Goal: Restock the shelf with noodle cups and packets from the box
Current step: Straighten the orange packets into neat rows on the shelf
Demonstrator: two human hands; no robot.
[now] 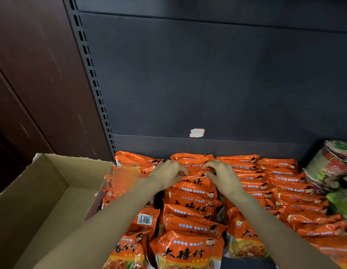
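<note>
fingers of left hand (167, 172) and right hand (221, 174) curled, pinching one orange noodle packet (195, 174)

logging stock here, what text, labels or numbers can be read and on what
"大骨仔"-like black characters, not certain: front orange noodle packet
Barcode, digits too small: packet back
Torn white sticker, print unreadable: shelf back panel
Noodle cup lid: blurred
Cardboard box: no text
</note>
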